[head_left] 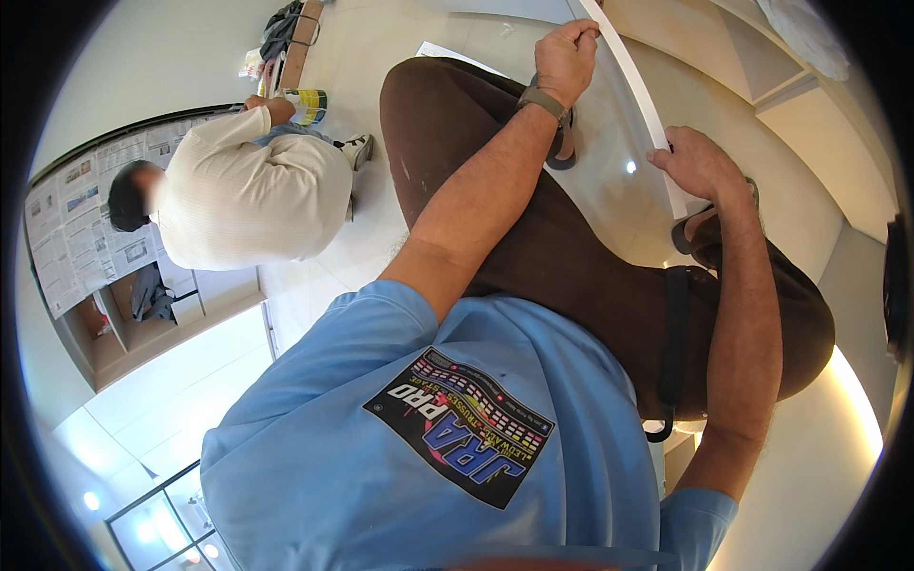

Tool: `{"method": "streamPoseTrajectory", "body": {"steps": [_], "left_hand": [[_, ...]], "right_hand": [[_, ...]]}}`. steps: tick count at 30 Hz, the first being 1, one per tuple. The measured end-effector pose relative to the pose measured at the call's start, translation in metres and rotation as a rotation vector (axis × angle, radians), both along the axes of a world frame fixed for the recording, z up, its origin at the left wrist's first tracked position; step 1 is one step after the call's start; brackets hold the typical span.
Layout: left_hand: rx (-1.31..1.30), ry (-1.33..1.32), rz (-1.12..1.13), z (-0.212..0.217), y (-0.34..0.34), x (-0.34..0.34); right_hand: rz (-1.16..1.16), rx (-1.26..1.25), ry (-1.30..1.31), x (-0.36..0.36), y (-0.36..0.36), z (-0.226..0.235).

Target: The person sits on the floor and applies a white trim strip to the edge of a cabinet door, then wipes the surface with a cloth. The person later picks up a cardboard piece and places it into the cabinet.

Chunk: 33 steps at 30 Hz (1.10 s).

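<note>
A long, slightly curved white strip (633, 86) runs from the top edge down to a squared end between my feet. My left hand (566, 62), with a watch on its wrist, is closed near its upper part, thumb and fingers pinched at its left edge. Lower down, my right hand (703, 164) grips the strip close to its lower end, the thumb lying across its face and the other fingers partly hidden behind it. Both arms reach forward past my bent knees in brown trousers (590, 238).
At left a co-worker in a white shirt (257, 190) crouches beside a newspaper-covered surface (86, 214), a hand near a green-and-yellow labelled container (307, 107). Pale wooden shelving (762, 67) stands at the upper right. A dark bag (278, 33) lies by the far wall.
</note>
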<state>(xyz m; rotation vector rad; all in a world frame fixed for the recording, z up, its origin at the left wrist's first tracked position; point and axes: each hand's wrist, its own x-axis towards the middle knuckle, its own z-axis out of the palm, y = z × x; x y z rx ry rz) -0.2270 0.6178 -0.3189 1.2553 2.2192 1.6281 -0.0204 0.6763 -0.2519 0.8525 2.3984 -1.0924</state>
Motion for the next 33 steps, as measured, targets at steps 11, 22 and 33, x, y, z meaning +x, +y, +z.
{"method": "streamPoseTrajectory", "body": {"steps": [11, 22, 33], "left_hand": [[-0.073, 0.054, -0.052, 0.005, -0.01, 0.01], [-0.199, 0.09, -0.129, 0.012, -0.026, 0.029], [-0.246, 0.109, -0.167, 0.017, -0.043, 0.054]], "right_hand": [[0.0, -0.008, -0.014, -0.001, 0.002, 0.001], [-0.004, 0.006, -0.014, 0.0, 0.001, 0.0], [-0.013, 0.018, 0.009, 0.0, 0.001, -0.002]]}}
